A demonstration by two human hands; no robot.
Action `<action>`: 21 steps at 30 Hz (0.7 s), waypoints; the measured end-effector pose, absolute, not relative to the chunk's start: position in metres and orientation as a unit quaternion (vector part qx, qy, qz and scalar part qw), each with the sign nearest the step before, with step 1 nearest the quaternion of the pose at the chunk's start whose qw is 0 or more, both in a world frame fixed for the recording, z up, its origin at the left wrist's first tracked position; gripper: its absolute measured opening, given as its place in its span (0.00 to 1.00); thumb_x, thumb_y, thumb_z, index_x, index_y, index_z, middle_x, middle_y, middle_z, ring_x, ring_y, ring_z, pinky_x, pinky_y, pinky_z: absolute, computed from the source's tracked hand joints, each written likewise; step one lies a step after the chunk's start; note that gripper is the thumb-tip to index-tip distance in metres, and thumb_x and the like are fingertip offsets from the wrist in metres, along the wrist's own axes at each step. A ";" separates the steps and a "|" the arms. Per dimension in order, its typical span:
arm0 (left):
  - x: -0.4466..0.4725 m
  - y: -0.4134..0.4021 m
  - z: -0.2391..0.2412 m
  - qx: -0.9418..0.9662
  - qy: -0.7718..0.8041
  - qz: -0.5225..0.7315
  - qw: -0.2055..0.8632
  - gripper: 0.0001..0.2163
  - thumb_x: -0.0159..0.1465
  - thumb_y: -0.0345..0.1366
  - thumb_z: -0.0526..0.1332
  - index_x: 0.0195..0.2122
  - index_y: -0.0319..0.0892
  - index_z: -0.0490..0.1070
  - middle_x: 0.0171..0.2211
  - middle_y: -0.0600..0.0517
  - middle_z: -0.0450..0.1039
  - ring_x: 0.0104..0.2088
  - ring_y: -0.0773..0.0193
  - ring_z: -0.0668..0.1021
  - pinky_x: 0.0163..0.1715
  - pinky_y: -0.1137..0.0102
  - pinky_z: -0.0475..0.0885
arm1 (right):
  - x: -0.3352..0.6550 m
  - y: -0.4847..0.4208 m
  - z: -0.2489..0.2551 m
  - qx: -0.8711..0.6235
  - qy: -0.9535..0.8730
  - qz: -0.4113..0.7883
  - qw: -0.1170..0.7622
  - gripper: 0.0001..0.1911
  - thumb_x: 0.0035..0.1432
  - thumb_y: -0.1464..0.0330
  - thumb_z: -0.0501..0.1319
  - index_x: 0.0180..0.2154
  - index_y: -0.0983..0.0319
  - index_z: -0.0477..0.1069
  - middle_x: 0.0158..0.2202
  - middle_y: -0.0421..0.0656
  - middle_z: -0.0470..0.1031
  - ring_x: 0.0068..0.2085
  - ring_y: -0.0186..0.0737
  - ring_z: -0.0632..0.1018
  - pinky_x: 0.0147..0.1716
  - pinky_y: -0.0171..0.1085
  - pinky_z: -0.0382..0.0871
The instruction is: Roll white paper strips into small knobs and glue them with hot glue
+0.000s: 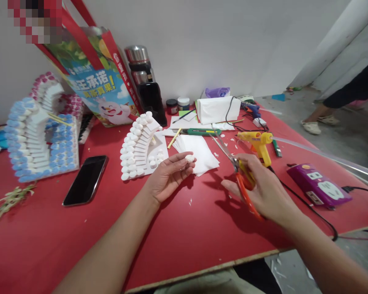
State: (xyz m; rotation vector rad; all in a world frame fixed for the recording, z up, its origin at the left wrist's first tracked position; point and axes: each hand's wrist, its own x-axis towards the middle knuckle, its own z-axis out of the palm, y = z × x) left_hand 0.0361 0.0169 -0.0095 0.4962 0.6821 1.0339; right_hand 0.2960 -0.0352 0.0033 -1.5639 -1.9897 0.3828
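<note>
Small white piece: the small, rounded white piece (189,158) is at the fingertips of the left hand (174,169), pinched between thumb and fingers above the red table (184,241).
Scissors: the metal scissors with orange-and-yellow handles (234,163) are gripped in the fingers of the right hand (262,183), blades pointing far-left, apart from the piece.
Good cutting: best would be a light pinch, fingertips behind the blade line, and short snips, as the piece looks easy to crush.
Elbow room: the yellow plastic glue gun (257,143) lies just beyond the right hand; its nozzle may be hot, so give it clearance.
Hidden from view: the piece's underside; how the right fingers sit in the handle loops. The blade tips are hard to make out against the clutter behind.
</note>
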 end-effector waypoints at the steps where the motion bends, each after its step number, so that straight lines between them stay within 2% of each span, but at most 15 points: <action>1: 0.036 0.017 -0.010 0.230 0.319 0.476 0.786 0.11 0.58 0.22 0.70 0.43 0.33 0.82 0.37 0.43 0.83 0.35 0.66 0.84 0.39 0.77 0.81 | 0.290 -0.035 0.004 -0.574 -0.756 0.134 0.283 0.27 0.59 0.52 0.67 0.53 0.58 0.65 0.38 0.42 0.74 0.35 0.42 0.75 0.36 0.39 0.69; 6: 0.038 0.015 -0.010 0.256 0.305 0.471 0.787 0.08 0.55 0.23 0.72 0.37 0.34 0.82 0.31 0.47 0.81 0.33 0.65 0.84 0.39 0.75 0.81 | 0.270 -0.032 0.002 -0.539 -0.799 0.092 0.251 0.29 0.58 0.48 0.66 0.52 0.60 0.67 0.42 0.49 0.75 0.40 0.50 0.77 0.37 0.43 0.69; 10: 0.040 0.015 -0.009 0.265 0.292 0.465 0.793 0.11 0.52 0.24 0.74 0.38 0.34 0.82 0.30 0.48 0.81 0.31 0.66 0.83 0.37 0.75 0.80 | 0.263 -0.030 -0.003 -0.530 -0.813 0.054 0.237 0.27 0.59 0.48 0.65 0.50 0.61 0.68 0.40 0.49 0.74 0.36 0.49 0.76 0.32 0.41 0.67; 14: 0.040 0.015 -0.010 0.265 0.294 0.458 0.796 0.13 0.49 0.24 0.76 0.37 0.34 0.82 0.29 0.48 0.81 0.29 0.65 0.83 0.35 0.74 0.79 | 0.263 -0.031 -0.005 -0.526 -0.816 0.036 0.237 0.26 0.59 0.49 0.64 0.50 0.62 0.69 0.38 0.48 0.73 0.35 0.48 0.76 0.32 0.41 0.67; 21: 0.037 0.016 -0.013 0.277 0.284 0.449 0.801 0.11 0.51 0.24 0.74 0.37 0.36 0.83 0.28 0.48 0.81 0.28 0.66 0.82 0.33 0.75 0.77 | 0.263 -0.032 -0.004 -0.535 -0.813 0.050 0.226 0.24 0.61 0.49 0.63 0.48 0.61 0.70 0.39 0.49 0.75 0.35 0.48 0.77 0.31 0.40 0.66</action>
